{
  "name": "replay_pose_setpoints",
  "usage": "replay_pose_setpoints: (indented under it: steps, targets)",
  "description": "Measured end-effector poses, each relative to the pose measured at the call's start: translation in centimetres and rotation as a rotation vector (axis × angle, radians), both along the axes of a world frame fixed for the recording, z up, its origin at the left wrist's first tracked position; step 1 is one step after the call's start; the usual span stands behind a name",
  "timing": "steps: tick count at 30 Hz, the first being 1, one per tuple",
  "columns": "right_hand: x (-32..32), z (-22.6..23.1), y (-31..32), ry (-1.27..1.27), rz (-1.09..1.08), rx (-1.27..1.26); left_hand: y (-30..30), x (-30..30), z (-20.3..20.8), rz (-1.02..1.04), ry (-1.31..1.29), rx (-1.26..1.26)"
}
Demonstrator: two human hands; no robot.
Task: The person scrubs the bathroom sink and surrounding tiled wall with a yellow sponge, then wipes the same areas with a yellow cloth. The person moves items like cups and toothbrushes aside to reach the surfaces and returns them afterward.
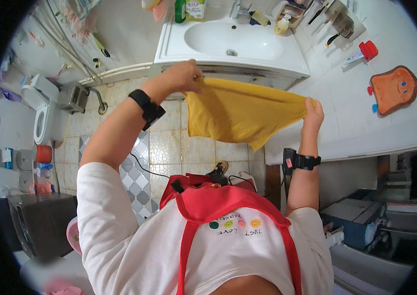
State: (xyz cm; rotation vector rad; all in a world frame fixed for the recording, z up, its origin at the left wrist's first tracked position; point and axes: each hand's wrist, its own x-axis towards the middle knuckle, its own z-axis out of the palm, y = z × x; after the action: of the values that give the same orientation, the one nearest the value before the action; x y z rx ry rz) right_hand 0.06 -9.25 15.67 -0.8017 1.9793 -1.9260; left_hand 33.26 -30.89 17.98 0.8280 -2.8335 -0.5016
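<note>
A mustard-yellow cloth (245,110) is stretched out in the air between my two hands, just in front of the washbasin. My left hand (184,77) pinches its upper left corner, and my right hand (312,115) grips the upper right corner. From both grips the cloth hangs down, its lower edge uneven and dipping to a point near the right. Beyond it lies the white basin (218,42), with a drain in the middle and a chrome faucet (238,10) at the back. Both wrists carry black straps.
A green bottle (180,11) and a soap pump bottle (282,24) stand on the basin's rim. At the far left is a white toilet (42,120). A grey patterned mat (135,184) and a black cable lie on the tiled floor. An orange toast-shaped board (392,91) hangs on the right wall.
</note>
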Motion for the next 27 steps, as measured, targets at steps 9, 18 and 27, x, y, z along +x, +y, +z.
replay_pose_setpoints:
  steps: [9, 18, 27]
  targets:
    - [-8.9, 0.7, -0.8, 0.027, -0.004, -0.226, -2.3, -9.7, 2.2, -0.278, 0.102, 0.094]
    - [-15.1, -1.8, -2.6, -0.617, 0.015, -0.211, -2.8, -18.1, -1.9, 0.258, 0.522, 1.586]
    - [-3.6, -2.6, -4.3, -0.151, 0.487, 0.281, 2.8, -26.9, -6.8, -0.125, 0.350, 1.811]
